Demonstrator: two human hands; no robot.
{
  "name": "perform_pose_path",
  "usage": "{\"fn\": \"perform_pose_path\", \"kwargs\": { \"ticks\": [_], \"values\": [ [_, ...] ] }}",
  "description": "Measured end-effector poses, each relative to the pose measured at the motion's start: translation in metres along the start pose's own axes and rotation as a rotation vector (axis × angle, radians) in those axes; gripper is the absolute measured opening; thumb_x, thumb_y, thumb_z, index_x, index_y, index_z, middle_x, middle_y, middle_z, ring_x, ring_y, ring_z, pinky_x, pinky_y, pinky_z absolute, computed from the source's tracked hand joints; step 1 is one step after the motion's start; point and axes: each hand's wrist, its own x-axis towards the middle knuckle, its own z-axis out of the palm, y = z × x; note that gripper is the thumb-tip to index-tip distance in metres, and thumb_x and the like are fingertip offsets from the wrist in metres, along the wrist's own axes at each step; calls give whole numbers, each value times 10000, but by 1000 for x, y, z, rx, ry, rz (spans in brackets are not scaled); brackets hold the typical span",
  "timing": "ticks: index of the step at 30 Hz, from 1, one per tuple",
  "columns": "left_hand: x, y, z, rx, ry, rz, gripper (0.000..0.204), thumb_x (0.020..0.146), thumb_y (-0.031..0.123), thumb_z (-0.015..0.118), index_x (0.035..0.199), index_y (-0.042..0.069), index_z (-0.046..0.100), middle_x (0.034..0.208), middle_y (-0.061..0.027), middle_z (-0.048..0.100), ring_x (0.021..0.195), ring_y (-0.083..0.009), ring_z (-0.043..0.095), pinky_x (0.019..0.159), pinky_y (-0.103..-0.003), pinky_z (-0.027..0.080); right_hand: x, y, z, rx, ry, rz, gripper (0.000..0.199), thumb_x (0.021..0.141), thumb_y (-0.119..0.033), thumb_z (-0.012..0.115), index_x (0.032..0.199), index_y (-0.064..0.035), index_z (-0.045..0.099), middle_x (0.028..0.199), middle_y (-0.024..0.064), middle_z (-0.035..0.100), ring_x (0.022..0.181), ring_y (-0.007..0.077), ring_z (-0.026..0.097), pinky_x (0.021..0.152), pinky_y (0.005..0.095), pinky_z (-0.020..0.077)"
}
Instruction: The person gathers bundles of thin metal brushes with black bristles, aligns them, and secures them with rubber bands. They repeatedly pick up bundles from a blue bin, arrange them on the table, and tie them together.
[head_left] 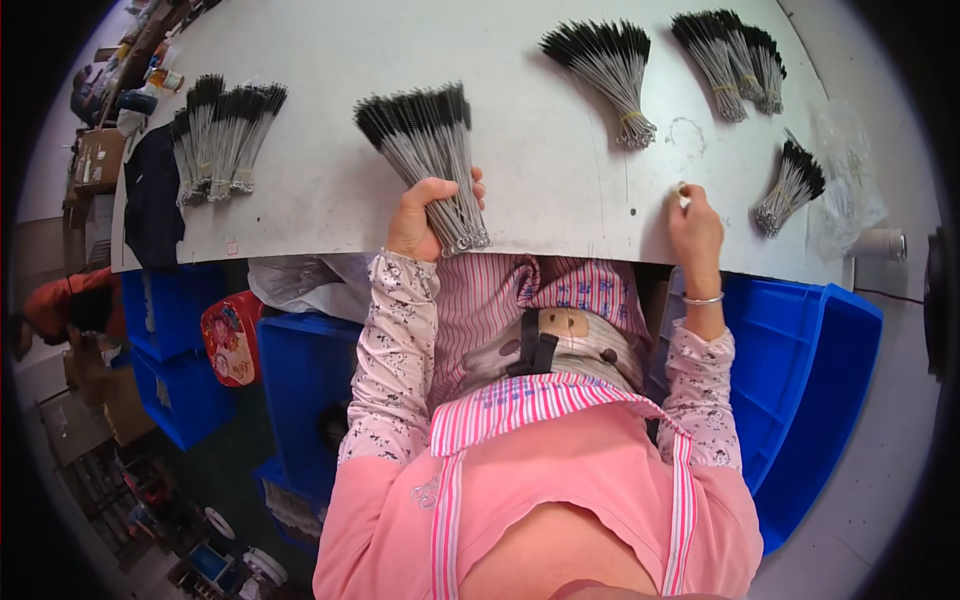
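Observation:
My left hand is wrapped round the lower wire shafts of a thick bundle of tube brushes. Their black bristles fan out away from me, and the looped wire ends stick out below my fingers. My right hand, over the table's near edge on the right, pinches a small pale yellowish thing, too small to make out. Beyond it lies a brush bundle with a yellowish band near its loops. Another brush bundle rests to the right of that hand.
More banded brush bundles lie at the table's left and far right. Dark cloth hangs at the left edge; a clear plastic bag is at the right. Blue crates stand below the table on both sides.

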Motion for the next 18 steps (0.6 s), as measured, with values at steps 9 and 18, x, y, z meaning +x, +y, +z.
{"fn": "perform_pose_path", "kwargs": {
  "ticks": [9, 18],
  "values": [
    [17, 30, -6, -111, 12, -141, 510, 749, 85, 534, 1198, -122, 410, 1078, -268, 574, 854, -338, 631, 738, -419, 568, 28, 11, -29, -8, -1, 94, 289, 830, -357, 611, 844, -73, 666, 664, 136, 632, 621, 303, 623, 558, 414, 466],
    [28, 52, -20, 244, 298, -70, 285, 696, 13, 620, 955, -75, 538, 838, -154, 616, 726, -245, 638, 622, -370, 551, 19, -75, -18, 314, 194, -344, 52, 764, -113, 672, 812, -124, 657, 676, 65, 649, 607, 230, 620, 565, 336, 461]
  ]
}}
